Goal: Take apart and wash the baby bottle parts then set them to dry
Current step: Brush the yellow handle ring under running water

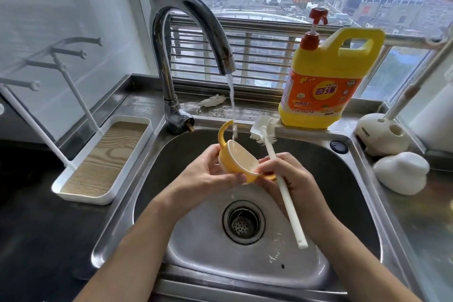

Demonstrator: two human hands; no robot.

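Water [232, 103] from the faucet [188, 19] pours into a yellow handled bottle collar [241, 163] held over the sink [343, 179].
The left hand [208, 175] grips the collar just below the faucet's spout, fingers curled round its outer wall. The right hand [294, 179] has its fingers wrapped round a white bottle brush [284, 191], bristles up beside the stream. A yellow dish-soap jug [328, 81] stands right of the faucet, a white drying rack [105, 154] to its left.
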